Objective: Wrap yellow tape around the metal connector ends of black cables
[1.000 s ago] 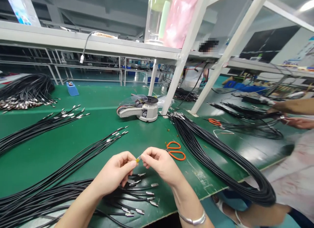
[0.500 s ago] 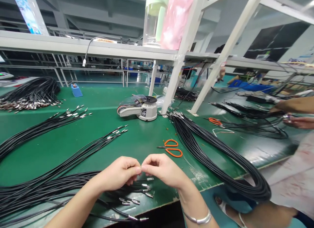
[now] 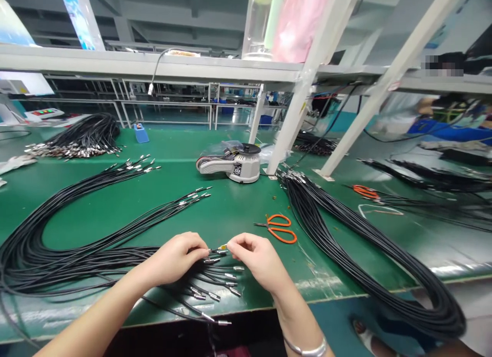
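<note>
My left hand (image 3: 179, 257) is closed, thumb against fingers, on a black cable whose end (image 3: 213, 251) pokes out toward the right. Pinched together, the fingertips of my right hand (image 3: 251, 254) meet a small yellow piece (image 3: 223, 247) at that cable's end. Whether the yellow piece is tape or a sleeve I cannot make out. Beneath both hands lies a bundle of black cables (image 3: 126, 262) with silver metal ends (image 3: 213, 296) pointing right. Orange-handled scissors (image 3: 282, 236) rest on the green table (image 3: 238, 213) just beyond my right hand.
A grey tape dispenser (image 3: 242, 167) stands behind the scissors near white shelf posts (image 3: 286, 126). A looped cable bundle (image 3: 346, 244) hangs over the table edge at right. More cables (image 3: 92, 134) and a blue block (image 3: 141, 133) lie at back left. Another person's foot (image 3: 365, 336) shows below.
My hands have drawn slightly apart, and a cable end with a yellow piece shows between them. The view has swung left; the other person's hands at right are out of sight.
</note>
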Demonstrator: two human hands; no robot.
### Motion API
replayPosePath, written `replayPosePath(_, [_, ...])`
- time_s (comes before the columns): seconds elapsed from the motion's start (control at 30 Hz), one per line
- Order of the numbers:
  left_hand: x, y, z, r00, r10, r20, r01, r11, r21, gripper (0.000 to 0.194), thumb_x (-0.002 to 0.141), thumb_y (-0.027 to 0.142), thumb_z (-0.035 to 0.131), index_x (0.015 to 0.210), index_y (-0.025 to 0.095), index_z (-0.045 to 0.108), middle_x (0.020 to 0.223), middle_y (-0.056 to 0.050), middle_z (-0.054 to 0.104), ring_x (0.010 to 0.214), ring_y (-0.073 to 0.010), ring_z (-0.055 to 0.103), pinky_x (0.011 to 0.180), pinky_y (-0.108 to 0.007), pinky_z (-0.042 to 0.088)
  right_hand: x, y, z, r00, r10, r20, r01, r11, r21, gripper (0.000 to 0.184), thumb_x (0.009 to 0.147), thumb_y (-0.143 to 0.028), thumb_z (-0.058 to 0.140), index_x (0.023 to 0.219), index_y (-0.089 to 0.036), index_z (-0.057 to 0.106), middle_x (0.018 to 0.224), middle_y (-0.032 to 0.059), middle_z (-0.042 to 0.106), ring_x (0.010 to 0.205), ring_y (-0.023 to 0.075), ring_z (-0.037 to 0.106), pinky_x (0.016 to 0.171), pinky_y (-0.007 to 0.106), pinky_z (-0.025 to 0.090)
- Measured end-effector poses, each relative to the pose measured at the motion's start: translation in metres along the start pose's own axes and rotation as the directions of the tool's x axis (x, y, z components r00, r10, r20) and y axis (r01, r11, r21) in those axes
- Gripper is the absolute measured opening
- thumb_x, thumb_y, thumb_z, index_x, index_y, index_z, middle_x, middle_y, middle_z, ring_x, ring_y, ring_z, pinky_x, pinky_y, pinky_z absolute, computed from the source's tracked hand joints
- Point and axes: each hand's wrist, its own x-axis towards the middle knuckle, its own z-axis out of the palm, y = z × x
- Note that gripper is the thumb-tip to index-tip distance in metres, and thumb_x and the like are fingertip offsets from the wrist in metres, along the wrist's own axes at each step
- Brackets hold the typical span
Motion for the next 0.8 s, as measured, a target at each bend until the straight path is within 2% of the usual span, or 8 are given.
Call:
replayPosePath(0.17, [0.008,0.018,0.003,1.0,0.004,0.028,-0.004,1.0,-0.015,0.023,0.083,0.034,0.045,0.075,0.02,0.061,0.076,0.001,0.061,0.073,-0.0137,0.055,0.068,-0.023,0.04,-0.005,-0.002,0.0,1.0,-0.026,0.002,0.025,1.0,0.011,0.015,0.071,-0.026,0.062,0.062,-0.014,0.062,0.057,-0.0025,0.054,0.057,0.0112,0.046,0.057,0.024,0.037])
replayPosePath(0.33, [0.011,0.019,0.01,0.999,-0.026,0.024,0.028,0.998,-0.062,0.021,0.081,0.032,0.044,0.071,0.019,0.057,0.073,0.002,0.059,0.071,-0.0138,0.053,0.066,-0.023,0.039,-0.006,0.003,0.001,1.0,-0.03,-0.01,0.03,1.0,0.003,0.015,0.071,-0.027,0.062,0.062,-0.015,0.062,0.057,-0.0024,0.054,0.056,0.0114,0.046,0.057,0.024,0.037])
replayPosePath(0.57, [0.008,0.012,0.032,0.988,-0.07,-0.139,0.037,0.973,-0.227,0.022,0.081,0.031,0.044,0.066,0.018,0.054,0.067,0.002,0.054,0.068,-0.0132,0.05,0.065,-0.023,0.038,-0.007,0.015,0.004,1.0,0.016,-0.019,-0.015,0.998,0.067,0.017,0.072,-0.03,0.062,0.067,-0.014,0.063,0.06,-0.001,0.056,0.059,0.0127,0.051,0.059,0.024,0.042])
replayPosePath(0.73, [0.009,0.015,0.034,0.987,0.007,-0.16,-0.031,0.989,-0.147,0.022,0.084,0.029,0.044,0.07,0.018,0.057,0.073,0.001,0.057,0.072,-0.0134,0.052,0.068,-0.024,0.038,-0.01,0.014,0.003,0.999,-0.02,-0.04,0.021,1.0,0.017,0.017,0.074,-0.031,0.06,0.068,-0.015,0.063,0.061,-0.0011,0.056,0.061,0.0132,0.051,0.059,0.024,0.042])
replayPosePath(0.8, [0.01,0.016,0.033,0.987,0.029,-0.159,-0.05,0.99,-0.13,0.021,0.085,0.028,0.044,0.071,0.018,0.057,0.073,0.001,0.057,0.072,-0.0131,0.052,0.068,-0.024,0.038,-0.01,0.011,-0.001,0.998,-0.059,-0.009,0.058,0.998,-0.024,0.017,0.075,-0.03,0.06,0.068,-0.015,0.064,0.062,-0.001,0.057,0.062,0.013,0.051,0.061,0.024,0.042])
